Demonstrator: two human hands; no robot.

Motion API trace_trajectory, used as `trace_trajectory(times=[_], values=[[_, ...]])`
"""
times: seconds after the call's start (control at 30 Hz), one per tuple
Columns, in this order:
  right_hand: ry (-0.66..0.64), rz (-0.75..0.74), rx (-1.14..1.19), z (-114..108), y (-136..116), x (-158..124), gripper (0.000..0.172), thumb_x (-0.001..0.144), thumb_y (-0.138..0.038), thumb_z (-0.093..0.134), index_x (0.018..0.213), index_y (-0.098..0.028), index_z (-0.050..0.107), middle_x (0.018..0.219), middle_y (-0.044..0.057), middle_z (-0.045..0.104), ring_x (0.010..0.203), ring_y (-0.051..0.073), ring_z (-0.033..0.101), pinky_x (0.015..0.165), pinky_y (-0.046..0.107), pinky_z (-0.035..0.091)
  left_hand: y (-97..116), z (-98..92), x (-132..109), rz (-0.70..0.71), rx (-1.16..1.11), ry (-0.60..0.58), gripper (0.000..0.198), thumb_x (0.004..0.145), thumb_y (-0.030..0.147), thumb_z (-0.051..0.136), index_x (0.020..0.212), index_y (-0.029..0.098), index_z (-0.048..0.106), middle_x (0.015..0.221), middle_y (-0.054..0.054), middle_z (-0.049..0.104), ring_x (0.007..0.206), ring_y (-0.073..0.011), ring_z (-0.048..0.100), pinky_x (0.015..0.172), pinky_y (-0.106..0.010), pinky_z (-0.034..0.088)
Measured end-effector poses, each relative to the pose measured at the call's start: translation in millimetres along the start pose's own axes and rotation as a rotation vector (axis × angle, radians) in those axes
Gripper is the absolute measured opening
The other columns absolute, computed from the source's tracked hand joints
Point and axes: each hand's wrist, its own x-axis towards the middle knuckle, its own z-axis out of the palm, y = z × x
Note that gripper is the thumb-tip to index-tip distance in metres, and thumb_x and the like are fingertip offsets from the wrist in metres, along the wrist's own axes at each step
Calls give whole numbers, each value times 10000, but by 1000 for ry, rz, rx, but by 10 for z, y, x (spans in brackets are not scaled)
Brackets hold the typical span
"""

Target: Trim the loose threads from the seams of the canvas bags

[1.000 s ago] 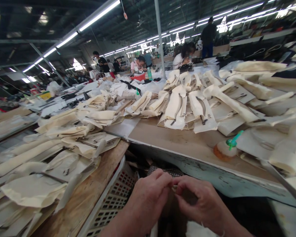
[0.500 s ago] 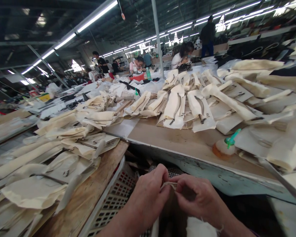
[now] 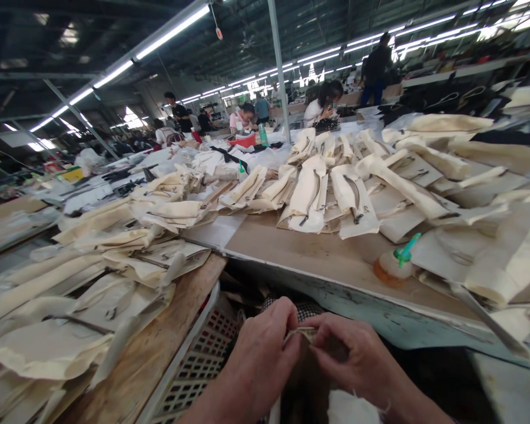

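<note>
My left hand point(image 3: 268, 341) and my right hand point(image 3: 353, 350) are close together below the table edge, both with fingers pinched. Between their fingertips runs a thin cream-coloured strip point(image 3: 307, 331), slightly curved; its exact kind is too small to make out. Each hand grips one side of it, and most of it is hidden by the fingers. Under my right wrist shows a piece of white cloth-like material point(image 3: 351, 407) with a frayed edge. Checked fabric point(image 3: 309, 310) appears just behind the fingertips.
A white plastic basket point(image 3: 198, 359) stands left of my hands. Cream pieces with dark zip-like strips point(image 3: 311, 194) cover the tabletop point(image 3: 291, 238) and the wooden board point(image 3: 128, 353). A bottle with a green nozzle point(image 3: 395, 265) stands at right. Several people sit or stand farther back.
The view has shifted slightly. The strip between my fingertips looks straighter and flatter than before; both hands keep their pinch on it.
</note>
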Motion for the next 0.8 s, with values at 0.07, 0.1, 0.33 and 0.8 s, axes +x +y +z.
trace_trajectory(times=[0.07,0.1,0.33,0.8], values=[[-9,15,-26,-1,13,-29,103,798,-171,555,722,-220,505,950,25,726,792,152,685,696,236,515,3,-6,-9,7,-2,6,125,857,123,481,762,202,458,735,46,538,647,-125,485,588,-246,293],[-4,20,-47,-1,21,-42,70,809,-186,557,770,-225,514,932,18,718,785,155,680,690,243,514,2,-7,-13,10,-2,7,128,856,118,481,761,201,459,738,45,540,648,-125,487,590,-246,294],[93,-143,-391,38,61,-62,104,897,-234,500,979,-235,563,901,36,704,765,220,677,659,328,513,-33,23,-25,20,3,20,146,848,86,472,759,202,461,749,41,546,645,-124,484,594,-246,301],[284,-259,-458,165,88,-4,145,891,-160,460,834,-234,571,933,5,722,775,215,681,667,349,510,-62,60,-57,62,32,59,158,852,71,456,762,200,457,759,31,551,627,-129,481,570,-244,300]])
